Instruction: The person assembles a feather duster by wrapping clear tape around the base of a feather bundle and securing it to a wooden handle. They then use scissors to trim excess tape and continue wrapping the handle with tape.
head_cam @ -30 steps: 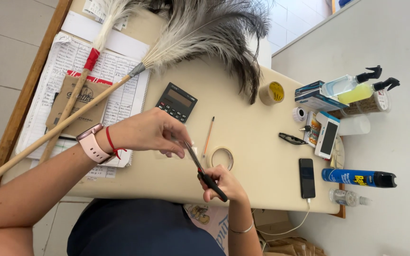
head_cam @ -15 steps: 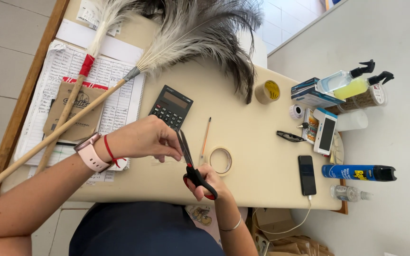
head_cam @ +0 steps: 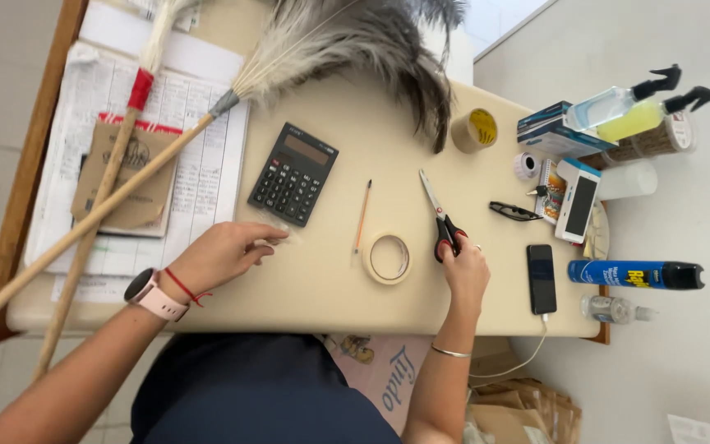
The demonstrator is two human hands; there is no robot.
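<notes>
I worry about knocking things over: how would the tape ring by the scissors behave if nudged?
The tape ring lies flat on the table, so it would probably slide, not roll. It looks thin and hollow, likely light. The right hand on the scissors is close enough to bump it.

An office desk (head_cam: 347, 123): calculator (head_cam: 292, 173), printed forms (head_cam: 191, 164), tape roll (head_cam: 387, 258), pencil (head_cam: 362, 215).

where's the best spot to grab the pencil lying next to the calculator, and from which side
Probably the pencil is best pinched at mid-shaft from straight above, thumb and fingers on its two long sides. It lies flat and nearly upright in the picture, with bare table between it and the calculator on one side and clear of the masking tape roll near its lower end.
</notes>
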